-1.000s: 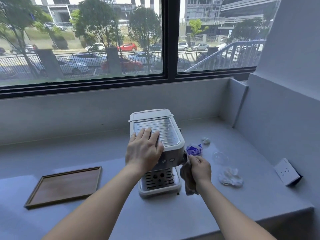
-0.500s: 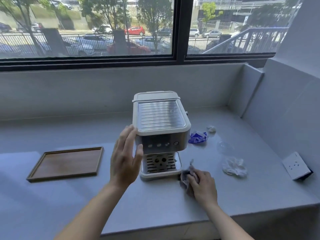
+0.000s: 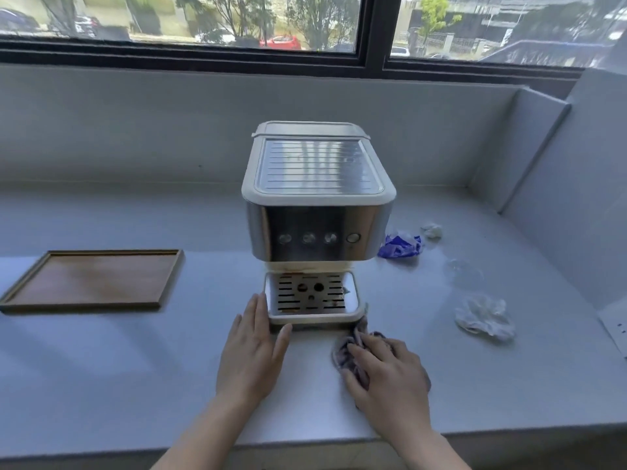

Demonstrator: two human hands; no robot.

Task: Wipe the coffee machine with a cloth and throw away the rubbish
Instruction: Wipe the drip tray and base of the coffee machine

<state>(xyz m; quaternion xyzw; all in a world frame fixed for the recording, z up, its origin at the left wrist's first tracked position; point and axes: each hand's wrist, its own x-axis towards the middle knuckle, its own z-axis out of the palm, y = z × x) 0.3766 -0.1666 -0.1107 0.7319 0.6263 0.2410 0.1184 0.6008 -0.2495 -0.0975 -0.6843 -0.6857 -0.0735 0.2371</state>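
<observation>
Head view: the coffee machine (image 3: 319, 198), set mid-counter (image 3: 135, 368), is touched at its base by the flat, straight-fingered left hand (image 3: 252, 347) while the cloth (image 3: 346, 354) is gripped beside it by the right hand (image 3: 386, 374), so the machine could be shoved askew if wiped too hard

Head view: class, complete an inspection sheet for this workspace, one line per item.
Surface: grey counter.
Job's things: coffee machine upright mid-counter; cloth bunched before its drip tray; rubbish to its right: blue wrapper, white wad, clear plastic, crumpled white plastic.
Clutter: wooden tray, left.
Hands: left hand flat on counter beside drip tray; right hand holds cloth.
Cables: nothing seen.
Surroundings: window behind; socket at right.
</observation>
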